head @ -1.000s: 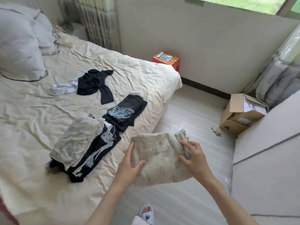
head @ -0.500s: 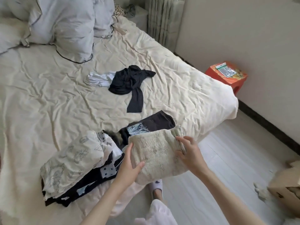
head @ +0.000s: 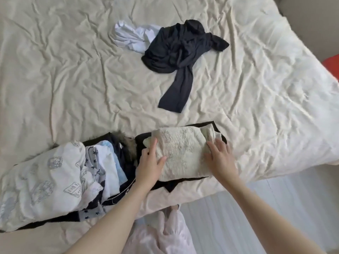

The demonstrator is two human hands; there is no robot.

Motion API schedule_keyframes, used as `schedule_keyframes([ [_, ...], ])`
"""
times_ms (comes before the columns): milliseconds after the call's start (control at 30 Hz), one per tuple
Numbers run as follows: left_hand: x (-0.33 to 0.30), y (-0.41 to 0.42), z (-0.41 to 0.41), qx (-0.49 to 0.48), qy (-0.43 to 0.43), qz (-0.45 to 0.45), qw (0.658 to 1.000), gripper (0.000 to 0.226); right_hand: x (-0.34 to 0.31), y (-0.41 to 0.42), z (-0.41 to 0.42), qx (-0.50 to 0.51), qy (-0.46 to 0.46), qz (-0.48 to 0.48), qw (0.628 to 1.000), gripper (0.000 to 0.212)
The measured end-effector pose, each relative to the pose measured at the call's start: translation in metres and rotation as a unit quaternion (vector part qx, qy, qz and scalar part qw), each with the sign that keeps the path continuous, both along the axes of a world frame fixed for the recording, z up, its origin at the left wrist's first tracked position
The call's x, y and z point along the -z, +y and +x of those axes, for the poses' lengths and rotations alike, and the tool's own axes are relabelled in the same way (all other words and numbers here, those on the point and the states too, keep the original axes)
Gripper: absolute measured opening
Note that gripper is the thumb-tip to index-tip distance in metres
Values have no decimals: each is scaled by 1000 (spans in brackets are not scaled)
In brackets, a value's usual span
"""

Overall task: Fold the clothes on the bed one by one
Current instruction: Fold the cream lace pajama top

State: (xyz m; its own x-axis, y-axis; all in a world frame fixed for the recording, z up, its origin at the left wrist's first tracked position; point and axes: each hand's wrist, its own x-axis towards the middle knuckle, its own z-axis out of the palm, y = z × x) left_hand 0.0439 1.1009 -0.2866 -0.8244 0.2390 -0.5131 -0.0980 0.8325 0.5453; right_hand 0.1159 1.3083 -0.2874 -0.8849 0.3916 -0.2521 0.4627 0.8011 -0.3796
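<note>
Cream bed (head: pixel 55 70): folded beige garment (head: pixel 181 153) between flat, open left hand (head: pixel 150 167) and right hand (head: pixel 220 158); unfolded dark garment (head: pixel 179 52) straight beyond, equidistant.

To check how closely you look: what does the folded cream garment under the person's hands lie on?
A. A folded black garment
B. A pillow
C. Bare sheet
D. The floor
A: the folded cream garment lies on a folded black garment whose edges show around it, with the left hand and right hand on it.
</note>
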Motion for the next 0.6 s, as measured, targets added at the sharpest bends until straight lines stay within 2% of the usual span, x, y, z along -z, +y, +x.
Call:
schedule_keyframes([
  [33,-4,2,-1,46,67,-79,994,79,5,-1,2,-18,4,36,999,36],
  [67,-7,4,-2,92,127,-120,980,85,7,-2,3,-45,13,66,997,40],
  [133,-8,8,2,177,234,-113,949,91,5,-7,4,-112,29,78,990,45],
  [167,-5,8,5,217,254,-91,938,92,5,-9,5,-138,29,73,987,45],
  [200,-1,7,7,256,241,-79,933,94,7,-9,6,-154,16,68,986,45],
  [267,4,6,7,306,153,-104,934,98,12,-7,8,-176,-25,64,982,48],
  [367,11,7,9,317,21,-167,933,87,19,-6,6,-202,-96,64,973,47],
  [533,-22,18,0,294,-34,-156,942,79,-11,-16,-15,-189,-140,70,970,56],
  [600,-53,9,0,275,17,-115,954,75,-35,-30,-20,-188,-106,55,975,62],
])
